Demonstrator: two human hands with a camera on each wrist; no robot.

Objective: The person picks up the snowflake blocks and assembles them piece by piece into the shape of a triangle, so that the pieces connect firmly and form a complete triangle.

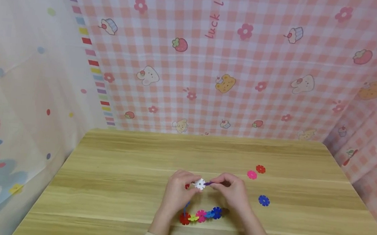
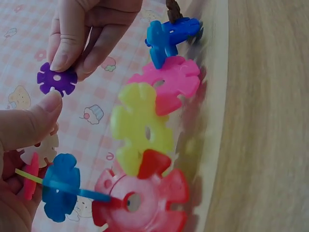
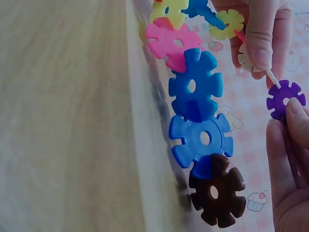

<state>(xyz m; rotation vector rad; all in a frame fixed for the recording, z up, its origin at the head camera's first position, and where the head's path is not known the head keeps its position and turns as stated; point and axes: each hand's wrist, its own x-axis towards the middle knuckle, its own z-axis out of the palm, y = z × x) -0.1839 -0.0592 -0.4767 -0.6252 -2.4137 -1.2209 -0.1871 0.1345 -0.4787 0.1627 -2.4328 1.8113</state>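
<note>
My left hand (image 1: 178,192) pinches a white notched flower disc (image 1: 200,184) at one end of a chain of linked plastic discs. Between thumb and fingers, my right hand (image 1: 232,190) holds a purple disc (image 3: 278,107) edge-on to the white one; their rims meet at a notch. Below the hands the chain bends through a light-blue disc (image 2: 61,188) to a red disc (image 1: 184,218). From there it runs right through a yellow disc (image 2: 142,128), a pink disc (image 1: 201,216) and two blue ones to a brown disc (image 3: 218,192) at the other end.
Loose on the wooden table (image 1: 128,172), to the right, are a red disc (image 1: 260,169), a pink disc (image 1: 252,174) and a dark-blue disc (image 1: 264,200). A pink checked cloth (image 1: 214,59) hangs behind the table. Black wrist-camera mounts show at both wrists.
</note>
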